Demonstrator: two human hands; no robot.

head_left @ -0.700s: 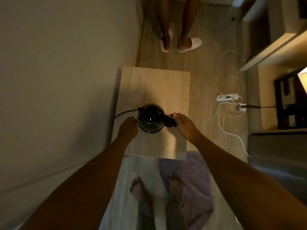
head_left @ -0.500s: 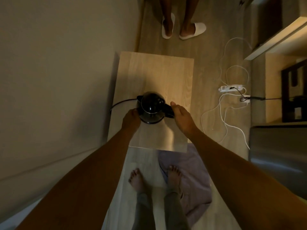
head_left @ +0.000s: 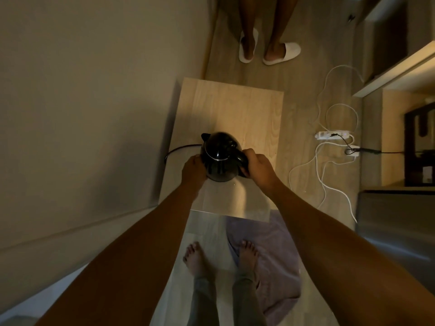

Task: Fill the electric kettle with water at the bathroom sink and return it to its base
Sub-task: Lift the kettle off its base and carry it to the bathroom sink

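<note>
Fingers of the right hand [head_left: 259,169] curl round the handle of the glossy black, dome-lidded electric kettle [head_left: 220,158], which stands on the pale wooden table [head_left: 247,109], while the left hand [head_left: 194,171] presses its side, fingers hidden.

Black kettle [head_left: 220,158] on wooden table [head_left: 247,109]

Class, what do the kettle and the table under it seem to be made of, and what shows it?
Glossy black kettle: probably plastic, possibly coated metal; smooth, highlights on the dome, a thin bright band.
Pale wooden table: wood or wood-look laminate; grain lines, matte.
</note>
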